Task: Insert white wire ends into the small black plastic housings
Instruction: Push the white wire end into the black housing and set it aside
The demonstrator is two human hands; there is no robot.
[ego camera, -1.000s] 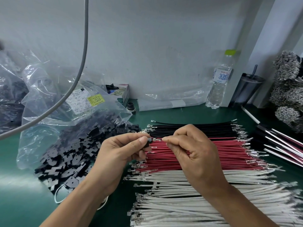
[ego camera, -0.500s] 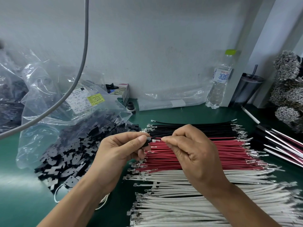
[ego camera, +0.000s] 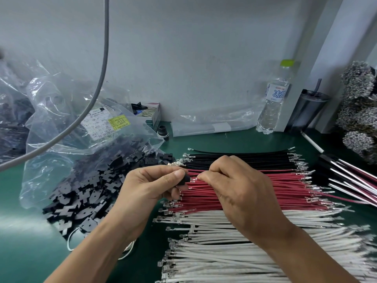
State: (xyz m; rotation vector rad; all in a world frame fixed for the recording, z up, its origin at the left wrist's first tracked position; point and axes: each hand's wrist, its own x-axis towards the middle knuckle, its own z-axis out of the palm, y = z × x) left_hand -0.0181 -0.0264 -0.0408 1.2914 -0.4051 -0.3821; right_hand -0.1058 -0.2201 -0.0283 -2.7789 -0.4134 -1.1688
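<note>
My left hand (ego camera: 151,186) pinches a small black plastic housing (ego camera: 186,179) between thumb and forefinger, above the red wires. My right hand (ego camera: 236,190) pinches a wire whose metal terminal (ego camera: 193,178) points left and touches the housing's opening. The wire's body is hidden inside my fist, so its colour cannot be told. A stack of white wires (ego camera: 234,254) with crimped ends lies in front, below both hands. A heap of black housings (ego camera: 87,186) spills from a clear plastic bag (ego camera: 61,123) at the left.
Red wires (ego camera: 285,190) and black wires (ego camera: 244,160) lie in rows on the green mat (ego camera: 24,252). Finished assemblies (ego camera: 350,180) lie at right. A water bottle (ego camera: 273,99), a dark cup (ego camera: 306,109) and a small box (ego camera: 151,115) stand by the wall. A grey cable (ego camera: 102,78) hangs at left.
The wire's terminal has closed the small gap to the housing and now meets its opening. Both hands otherwise stay in place.
</note>
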